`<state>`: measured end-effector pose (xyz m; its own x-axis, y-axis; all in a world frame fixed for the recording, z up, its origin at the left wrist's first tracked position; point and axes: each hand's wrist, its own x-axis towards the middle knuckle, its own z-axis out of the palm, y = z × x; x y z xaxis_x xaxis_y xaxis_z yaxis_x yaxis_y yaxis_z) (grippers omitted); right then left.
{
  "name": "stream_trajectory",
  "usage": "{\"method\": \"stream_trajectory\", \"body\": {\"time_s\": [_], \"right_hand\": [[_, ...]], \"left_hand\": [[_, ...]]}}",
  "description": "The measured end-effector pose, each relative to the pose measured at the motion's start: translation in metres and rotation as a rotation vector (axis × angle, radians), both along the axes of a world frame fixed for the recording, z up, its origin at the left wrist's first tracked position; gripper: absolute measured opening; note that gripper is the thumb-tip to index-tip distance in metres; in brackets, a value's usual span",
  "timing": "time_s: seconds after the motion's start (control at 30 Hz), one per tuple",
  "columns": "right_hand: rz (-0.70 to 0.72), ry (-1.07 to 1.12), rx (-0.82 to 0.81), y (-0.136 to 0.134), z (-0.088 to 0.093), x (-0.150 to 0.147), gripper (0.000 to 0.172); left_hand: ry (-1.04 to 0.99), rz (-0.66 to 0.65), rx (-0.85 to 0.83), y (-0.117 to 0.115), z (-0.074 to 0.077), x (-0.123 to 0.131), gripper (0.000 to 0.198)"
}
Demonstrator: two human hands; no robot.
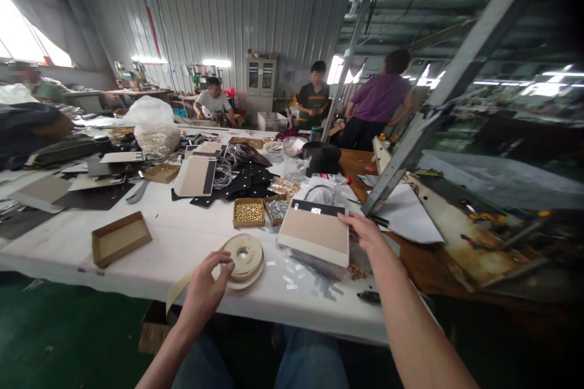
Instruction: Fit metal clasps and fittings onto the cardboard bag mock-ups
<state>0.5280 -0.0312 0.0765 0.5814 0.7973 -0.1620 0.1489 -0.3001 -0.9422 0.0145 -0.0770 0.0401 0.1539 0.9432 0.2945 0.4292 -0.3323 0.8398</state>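
My left hand rests on a beige tape roll near the table's front edge, its fingers curled on the roll's left rim. A loose strip of tape trails down from the roll under that hand. My right hand grips the right edge of a flat beige panel with a black band that lies tilted on the white table. Small metal pieces lie scattered between the roll and the panel.
Two small boxes, one of gold studs and one of silver parts, sit behind the roll. An empty cardboard tray lies at the left. A slanted metal post rises on the right. Three people work at the back.
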Motion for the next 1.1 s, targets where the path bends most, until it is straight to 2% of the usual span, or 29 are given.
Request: {"method": "stream_trajectory", "body": {"time_s": [0.17,0.3,0.43,0.53,0.6,0.67,0.73,0.8,0.9,1.0,1.1], "right_hand": [[0.028,0.080,0.113,-0.029,0.009,-0.011,0.055],[0.098,0.083,0.228,-0.063,0.043,-0.032,0.057],[0.209,0.203,0.304,-0.096,0.090,-0.064,0.053],[0.310,0.383,0.342,-0.116,0.105,-0.106,0.049],[0.418,0.486,0.325,-0.125,0.096,-0.144,0.046],[0.526,0.586,0.288,-0.126,0.073,-0.184,0.043],[0.604,0.634,0.291,-0.120,0.044,-0.219,0.045],[0.637,0.615,0.320,-0.112,0.018,-0.244,0.046],[0.676,0.504,0.363,-0.107,-0.005,-0.262,0.041],[0.722,0.341,0.367,-0.109,-0.011,-0.267,0.034],[0.756,0.225,0.356,-0.117,-0.014,-0.267,0.029]], "left_hand": [[-0.097,0.024,-0.174,0.001,0.012,-0.018,0.030],[-0.268,-0.027,-0.297,0.003,0.032,-0.026,0.047],[-0.500,-0.197,-0.391,0.015,0.059,-0.029,0.060],[-0.673,-0.376,-0.484,0.020,0.078,-0.025,0.079],[-0.711,-0.485,-0.609,0.014,0.089,-0.020,0.095],[-0.735,-0.568,-0.795,0.003,0.094,-0.016,0.108],[-0.758,-0.622,-0.986,-0.009,0.091,-0.016,0.115],[-0.761,-0.643,-1.078,-0.016,0.080,-0.022,0.113],[-0.702,-0.629,-1.071,-0.018,0.056,-0.041,0.100],[-0.585,-0.538,-1.050,-0.022,0.039,-0.059,0.082],[-0.568,-0.445,-1.059,-0.036,0.029,-0.060,0.075]]}}
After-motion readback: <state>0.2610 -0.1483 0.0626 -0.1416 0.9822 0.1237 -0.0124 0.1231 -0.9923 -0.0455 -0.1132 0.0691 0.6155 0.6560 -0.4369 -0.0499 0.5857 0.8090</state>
